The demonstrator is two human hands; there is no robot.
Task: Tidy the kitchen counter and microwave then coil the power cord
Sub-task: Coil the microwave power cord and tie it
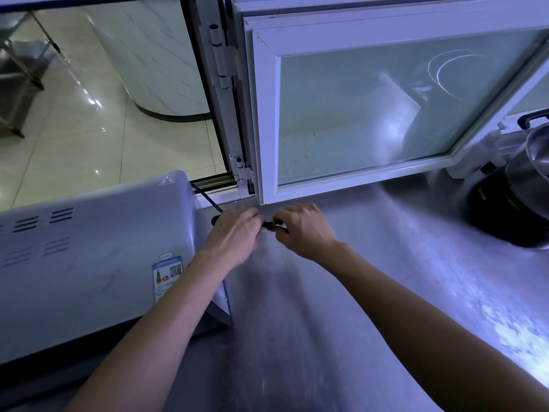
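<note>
A white microwave (pixel 89 257) stands on the steel counter (pixel 326 307) at the left, seen from above. Its black power cord (pixel 208 199) runs from behind it down to the counter by the window frame. Both hands meet just right of the microwave's back corner. My left hand (pixel 234 236) grips the bundled black cord, most of which is hidden under the fingers. My right hand (pixel 303 230) pinches the cord bundle at a thin yellowish tie (pixel 271 226) between the two hands.
A white-framed window sash (pixel 371 114) stands open inward over the counter's back edge, right behind the hands. A steel pot (pixel 531 162) on a black cooker base (pixel 505 215) sits at the far right. Through the open window lies a tiled floor.
</note>
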